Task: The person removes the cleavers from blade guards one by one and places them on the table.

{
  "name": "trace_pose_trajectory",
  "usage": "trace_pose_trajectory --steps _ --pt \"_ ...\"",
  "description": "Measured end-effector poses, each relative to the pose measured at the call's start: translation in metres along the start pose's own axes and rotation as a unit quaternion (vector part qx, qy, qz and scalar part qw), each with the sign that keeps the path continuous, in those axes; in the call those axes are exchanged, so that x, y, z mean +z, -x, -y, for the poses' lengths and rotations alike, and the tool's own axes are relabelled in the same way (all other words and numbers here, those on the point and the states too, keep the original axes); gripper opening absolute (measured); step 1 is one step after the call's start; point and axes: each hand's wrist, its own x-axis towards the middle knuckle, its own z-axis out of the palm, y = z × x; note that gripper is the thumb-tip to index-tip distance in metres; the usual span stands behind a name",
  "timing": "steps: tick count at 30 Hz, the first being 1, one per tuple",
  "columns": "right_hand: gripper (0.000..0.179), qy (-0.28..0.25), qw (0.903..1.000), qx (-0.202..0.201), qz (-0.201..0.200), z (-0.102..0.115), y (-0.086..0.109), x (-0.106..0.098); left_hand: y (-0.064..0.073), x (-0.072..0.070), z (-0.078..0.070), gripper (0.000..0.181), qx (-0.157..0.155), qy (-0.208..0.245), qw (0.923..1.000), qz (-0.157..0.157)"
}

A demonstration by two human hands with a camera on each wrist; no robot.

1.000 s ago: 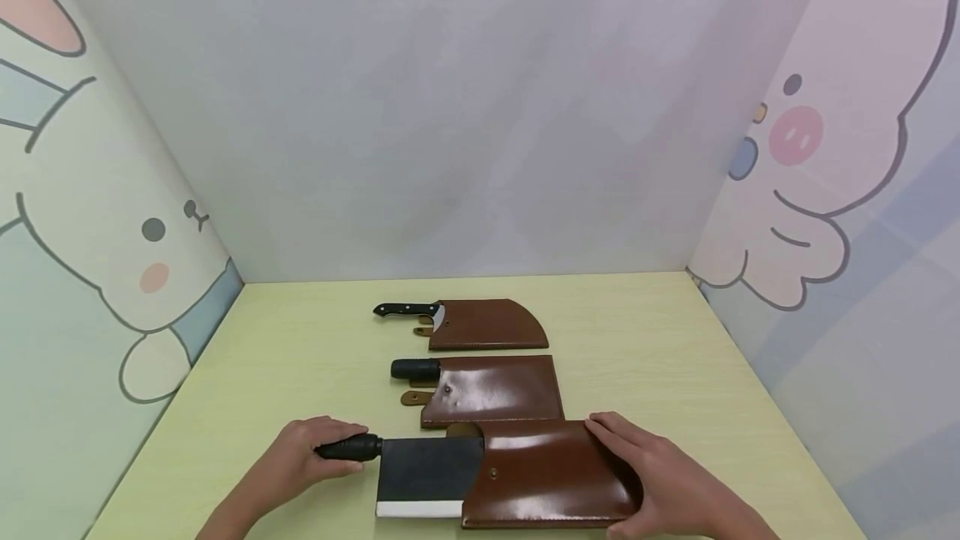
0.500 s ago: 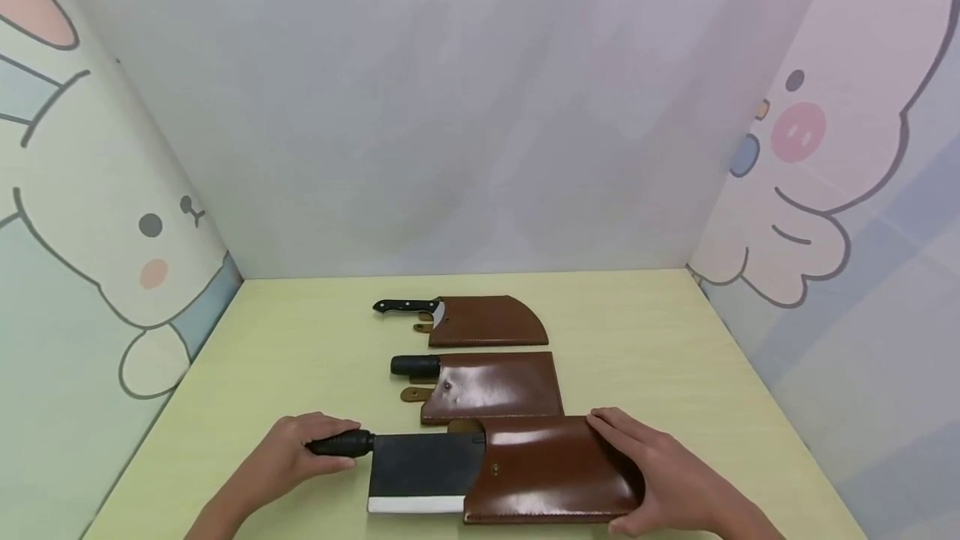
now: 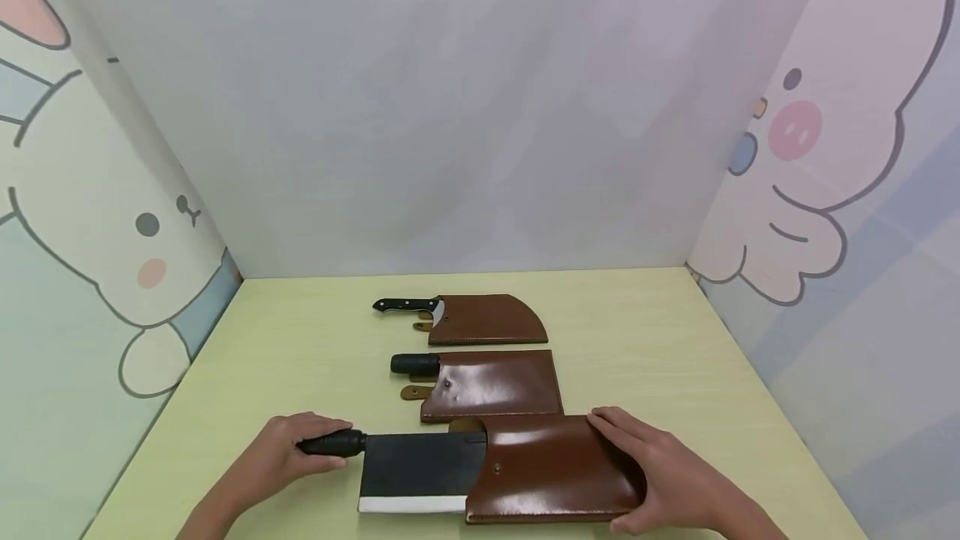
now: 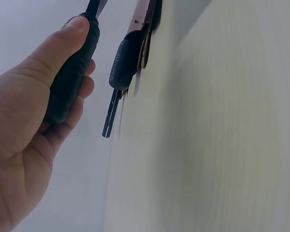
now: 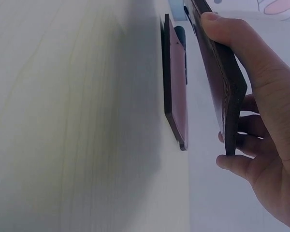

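Note:
A cleaver (image 3: 420,465) with a dark blade and a bright edge is partly inside a glossy brown leather sheath (image 3: 551,469). My left hand (image 3: 288,452) grips its black handle (image 4: 72,72), thumb along one side and fingers round the other. At the sheath's far right end, my right hand (image 3: 671,473) holds it between thumb and fingers; the right wrist view shows the sheath's edge (image 5: 234,92) in that grip, raised off the table. The blade's right part is hidden inside the sheath.
Behind lie a second sheathed knife (image 3: 495,386) with a stubby black handle and, farther back, a sheathed knife (image 3: 487,319) with a riveted handle. They rest on a pale yellow table (image 3: 637,332). Walls with cartoon animals (image 3: 795,132) stand round it.
My left hand has moved left with the cleaver, and more of its blade shows outside the sheath. The right hand and sheath have hardly moved.

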Motion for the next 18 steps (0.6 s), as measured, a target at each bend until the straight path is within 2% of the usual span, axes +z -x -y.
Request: trace_pose_trajectory --steps 5,12,18 --pt "0.110 -0.004 1.0000 -0.001 0.003 -0.0010 0.0010 -0.0007 0.0008 -0.0007 0.0014 0.039 0.011 0.012 0.9999 -0.004" --pt "0.110 0.004 0.9999 0.012 0.004 -0.0023 0.0056 -0.0013 0.0029 -0.0045 0.0014 0.038 0.002 -0.004 1.0000 -0.007" --pt "0.112 0.007 0.9995 0.028 0.011 -0.0046 0.0099 -0.0027 0.0079 -0.0082 0.0047 0.039 0.016 -0.004 0.9998 -0.014"
